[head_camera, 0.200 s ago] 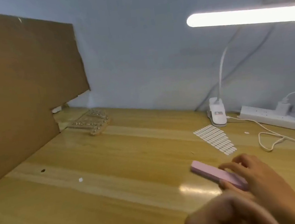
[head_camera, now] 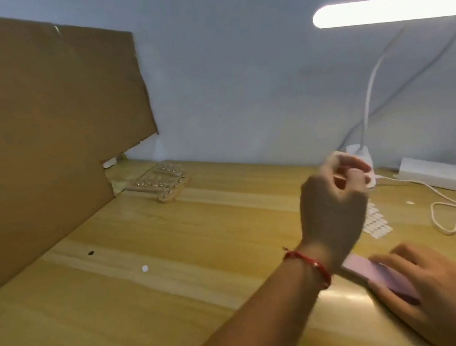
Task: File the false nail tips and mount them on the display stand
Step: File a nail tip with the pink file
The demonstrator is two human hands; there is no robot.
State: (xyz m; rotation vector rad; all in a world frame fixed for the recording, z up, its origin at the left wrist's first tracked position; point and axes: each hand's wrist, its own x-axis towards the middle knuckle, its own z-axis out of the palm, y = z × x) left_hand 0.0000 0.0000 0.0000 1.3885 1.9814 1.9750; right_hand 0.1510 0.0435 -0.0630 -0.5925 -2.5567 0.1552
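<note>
Table (head_camera: 179, 306): made of light wood, with the grain run from left to right.
Cardboard (head_camera: 32, 138): stood on edge along the left side.
Stand (head_camera: 161, 183): laid at the far left, near the wall.
Sticker sheet (head_camera: 376, 224): laid flat at the right, partly hidden.
Block (head_camera: 368, 270): pink, laid near the front right.
Power strip (head_camera: 434, 177): set by the wall at the far right.
Cable (head_camera: 450, 215): white, looped before the strip.
Lamp base (head_camera: 356, 149): partly hidden, left of the strip.
Specks: a white bit (head_camera: 145, 268) and a dark spot (head_camera: 90, 253) are seen at mid-left.

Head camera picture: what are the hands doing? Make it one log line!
left hand: raised, fingers curled, contents unclear | right hand: holds pink rectangular filing block | wooden display stand: untouched
</note>
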